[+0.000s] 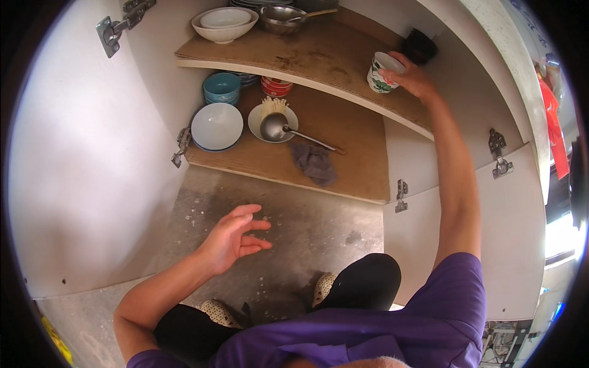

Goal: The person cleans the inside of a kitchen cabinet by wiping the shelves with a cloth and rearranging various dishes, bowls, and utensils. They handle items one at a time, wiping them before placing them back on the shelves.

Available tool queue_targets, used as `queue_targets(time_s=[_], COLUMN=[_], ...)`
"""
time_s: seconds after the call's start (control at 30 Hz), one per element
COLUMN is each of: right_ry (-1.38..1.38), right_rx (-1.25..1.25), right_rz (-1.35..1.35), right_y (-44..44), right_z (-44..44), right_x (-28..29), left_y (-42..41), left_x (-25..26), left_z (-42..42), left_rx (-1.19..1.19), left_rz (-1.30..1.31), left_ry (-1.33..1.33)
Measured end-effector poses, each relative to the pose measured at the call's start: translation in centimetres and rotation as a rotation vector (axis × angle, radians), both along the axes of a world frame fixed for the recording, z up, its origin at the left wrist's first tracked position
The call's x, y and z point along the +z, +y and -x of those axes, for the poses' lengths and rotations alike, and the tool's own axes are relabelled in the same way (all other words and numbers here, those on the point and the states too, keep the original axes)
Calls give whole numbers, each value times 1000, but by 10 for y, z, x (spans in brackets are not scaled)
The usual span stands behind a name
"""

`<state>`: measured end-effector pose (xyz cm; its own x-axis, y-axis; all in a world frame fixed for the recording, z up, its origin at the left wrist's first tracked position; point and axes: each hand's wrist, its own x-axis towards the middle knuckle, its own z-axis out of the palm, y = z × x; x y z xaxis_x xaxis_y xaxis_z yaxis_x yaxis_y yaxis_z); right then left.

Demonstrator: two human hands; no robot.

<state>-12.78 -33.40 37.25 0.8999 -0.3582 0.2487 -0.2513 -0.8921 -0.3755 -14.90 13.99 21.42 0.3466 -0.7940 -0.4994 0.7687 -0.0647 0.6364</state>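
My right hand (412, 78) grips a white cup (378, 79) with a green and red pattern by its rim, at the right of the upper cabinet shelf (322, 55). In the air above the floor, my left hand (237, 237) is empty, its fingers apart. White bowls (220, 32) and a metal bowl (281, 23) with a utensil in it stand on the upper shelf's left part. Below, a metal ladle (274, 127) rests on a white bowl (254, 131) beside a grey cloth (313, 163). A dark brush-like object (418, 46) lies behind the cup.
Blue bowls (222, 87), red bowls (276, 86) and a large white bowl (217, 126) occupy the lower shelf's left side. Open cabinet doors stand at the left (83, 161) and right (501, 239), with metal hinges (499, 154). The upper shelf's front edge (294, 83) overhangs the lower shelf.
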Motion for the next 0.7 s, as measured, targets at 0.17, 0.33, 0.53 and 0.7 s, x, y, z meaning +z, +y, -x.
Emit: queue_targets(time_s=[0.17, 0.33, 0.53, 0.7], right_ry=[-148, -101, -121, -149], right_rx=[4, -71, -188, -391], right_rz=[150, -80, -244, 24], right_y=[-5, -5, -68, -147], right_z=[0, -2, 3, -3], right_x=[-27, -25, -24, -16], left_y=[-8, -18, -50, -103], left_x=[-12, -19, -67, -90], left_z=[-3, -14, -53, -91], left_rx=[-20, -40, -270, -202], left_rz=[-50, -138, -413, -431], left_ry=[-26, -133, -1121, -1784])
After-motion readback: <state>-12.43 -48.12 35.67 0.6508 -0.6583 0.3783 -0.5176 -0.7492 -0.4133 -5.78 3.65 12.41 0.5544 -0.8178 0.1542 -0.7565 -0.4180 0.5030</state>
